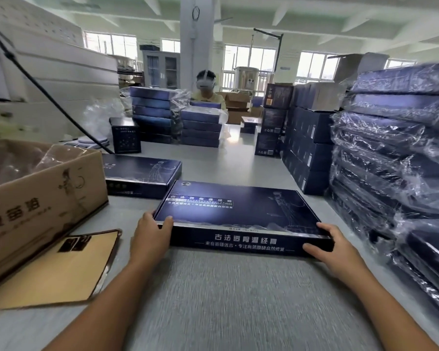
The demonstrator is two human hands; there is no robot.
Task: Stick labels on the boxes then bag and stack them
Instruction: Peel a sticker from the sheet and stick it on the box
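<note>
A flat dark blue box [241, 211] with white printed lettering lies on the grey table in front of me. My left hand [151, 236] grips its near left corner, thumb on the lid. At the near right corner, my right hand [333, 247] holds the box with its thumb on top and fingers along the front side. A second flat blue box [142, 174] lies behind it to the left. A tall stack of blue boxes in clear plastic bags [395, 173] stands on the right.
An open brown carton [43, 196] holding plastic bags sits at the left, with a tan sheet [61, 269] lying before it. Unbagged blue boxes [307, 148] are stacked mid-right. More stacks [200, 127] and a person wearing a headset [206, 89] are at the far end.
</note>
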